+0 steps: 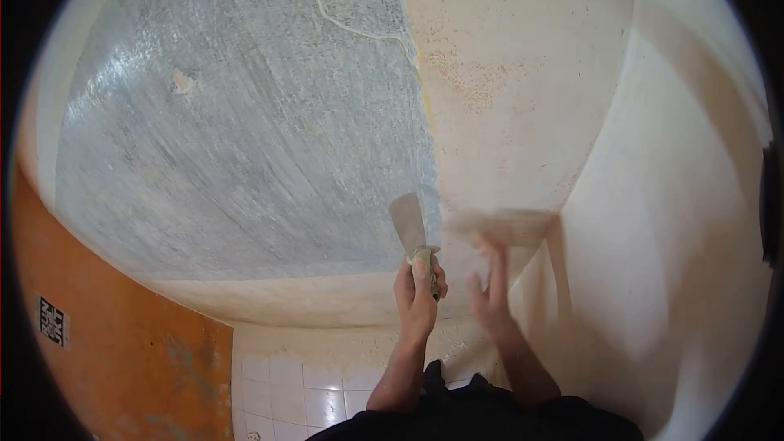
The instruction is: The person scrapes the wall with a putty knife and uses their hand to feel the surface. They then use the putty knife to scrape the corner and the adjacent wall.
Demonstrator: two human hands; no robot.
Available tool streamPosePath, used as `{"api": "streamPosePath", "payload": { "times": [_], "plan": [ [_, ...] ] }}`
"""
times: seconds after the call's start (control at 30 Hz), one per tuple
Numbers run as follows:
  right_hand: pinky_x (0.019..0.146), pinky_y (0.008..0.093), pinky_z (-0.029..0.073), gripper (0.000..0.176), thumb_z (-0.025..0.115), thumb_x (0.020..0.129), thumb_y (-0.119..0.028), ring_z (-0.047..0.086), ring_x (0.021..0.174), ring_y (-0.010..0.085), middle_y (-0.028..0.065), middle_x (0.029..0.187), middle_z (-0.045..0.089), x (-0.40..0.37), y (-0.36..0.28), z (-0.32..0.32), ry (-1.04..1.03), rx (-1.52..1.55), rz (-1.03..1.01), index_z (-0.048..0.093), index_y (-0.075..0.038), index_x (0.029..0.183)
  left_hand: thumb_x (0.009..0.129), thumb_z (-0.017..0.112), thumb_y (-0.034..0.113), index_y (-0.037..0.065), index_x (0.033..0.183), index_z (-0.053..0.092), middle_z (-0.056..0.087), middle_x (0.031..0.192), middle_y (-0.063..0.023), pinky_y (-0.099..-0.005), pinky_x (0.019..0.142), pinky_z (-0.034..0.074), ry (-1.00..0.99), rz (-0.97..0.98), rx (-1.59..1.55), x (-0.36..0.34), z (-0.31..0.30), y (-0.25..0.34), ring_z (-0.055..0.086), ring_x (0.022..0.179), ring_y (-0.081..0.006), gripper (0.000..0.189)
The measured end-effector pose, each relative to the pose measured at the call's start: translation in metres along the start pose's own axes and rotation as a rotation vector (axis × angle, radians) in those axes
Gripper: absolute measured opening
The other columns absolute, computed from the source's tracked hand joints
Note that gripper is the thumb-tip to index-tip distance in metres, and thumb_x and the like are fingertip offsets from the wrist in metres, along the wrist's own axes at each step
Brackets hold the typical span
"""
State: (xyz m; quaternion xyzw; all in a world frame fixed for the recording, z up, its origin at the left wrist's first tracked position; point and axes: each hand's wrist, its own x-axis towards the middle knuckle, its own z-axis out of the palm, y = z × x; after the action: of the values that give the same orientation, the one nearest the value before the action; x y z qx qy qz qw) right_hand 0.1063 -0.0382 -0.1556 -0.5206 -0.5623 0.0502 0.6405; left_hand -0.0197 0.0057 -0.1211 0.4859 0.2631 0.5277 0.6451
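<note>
My left hand (419, 298) is closed round the handle of a putty knife (407, 223), its thumb along the putty-smeared grip. The metal blade points up, in front of the lower right edge of the grey-blue patch on the wall (245, 139). To the right, my right hand (492, 298) is smeared by motion, its thumb apart from a raised finger. At its fingertips is a wide flat blade (523, 227), blurred and brownish, which it seems to hold. Exactly how the fingers grip it is hidden by the blur.
Cream wall (523, 49) with orange specks borders the grey-blue patch. A pale side wall (686, 196) meets it at a corner on the right, carrying shadows. At lower left are an orange surface (147, 343) with a sticker (52, 322) and white floor tiles (278, 392).
</note>
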Motion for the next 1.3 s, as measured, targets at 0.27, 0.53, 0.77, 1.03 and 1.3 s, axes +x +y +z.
{"api": "streamPosePath", "payload": {
  "times": [0.27,0.53,0.77,1.03,1.3],
  "plan": [
    [0.063,0.0245,0.046,0.036,0.048,0.104,-0.032,0.057,0.071,0.0103,0.0017,0.088,0.058,-0.009,-0.016,0.060,-0.136,0.591,0.373,0.053,-0.002,0.124,0.102,0.045,0.019,-0.001,0.117,0.064,0.053,0.116,-0.0178,-0.0365,0.099,0.036,-0.142,0.273,0.542,0.012,-0.028,0.001,0.045,0.115,-0.0269,0.031],
    [0.039,0.0207,0.027,0.041,0.039,0.106,-0.039,0.036,0.043,0.0038,-0.0013,0.061,0.047,0.004,-0.046,0.067,0.110,0.642,0.618,0.057,-0.003,0.098,0.106,0.038,0.021,-0.003,0.107,0.062,0.057,0.091,-0.0072,-0.0311,0.080,0.045,0.093,0.565,0.572,0.052,-0.123,0.030,0.053,0.086,-0.0157,0.034],
    [0.045,0.0206,0.029,0.041,0.049,0.104,-0.036,0.041,0.050,0.0023,-0.0043,0.058,0.045,0.029,-0.067,0.065,0.218,0.484,0.619,0.060,-0.002,0.084,0.105,0.041,0.019,-0.004,0.104,0.060,0.057,0.097,-0.0095,-0.0302,0.079,0.042,0.220,0.687,0.695,0.074,-0.172,0.046,0.052,0.087,-0.0172,0.030],
    [0.047,0.0217,0.029,0.044,0.051,0.103,-0.037,0.040,0.051,0.0025,-0.0052,0.058,0.043,0.037,-0.074,0.057,0.197,0.430,0.666,0.062,-0.001,0.079,0.105,0.043,0.019,-0.004,0.099,0.058,0.051,0.092,-0.0072,-0.0288,0.077,0.039,0.280,0.680,0.706,0.083,-0.168,0.045,0.048,0.086,-0.0154,0.028],
    [0.046,0.0206,0.028,0.047,0.050,0.103,-0.040,0.038,0.049,0.0017,-0.0058,0.057,0.043,0.044,-0.088,0.053,0.168,0.516,0.732,0.064,-0.001,0.082,0.106,0.044,0.025,0.000,0.096,0.059,0.052,0.092,-0.0042,-0.0299,0.083,0.039,0.332,0.646,0.686,0.085,-0.165,0.042,0.048,0.089,-0.0145,0.031]
  ]
}}
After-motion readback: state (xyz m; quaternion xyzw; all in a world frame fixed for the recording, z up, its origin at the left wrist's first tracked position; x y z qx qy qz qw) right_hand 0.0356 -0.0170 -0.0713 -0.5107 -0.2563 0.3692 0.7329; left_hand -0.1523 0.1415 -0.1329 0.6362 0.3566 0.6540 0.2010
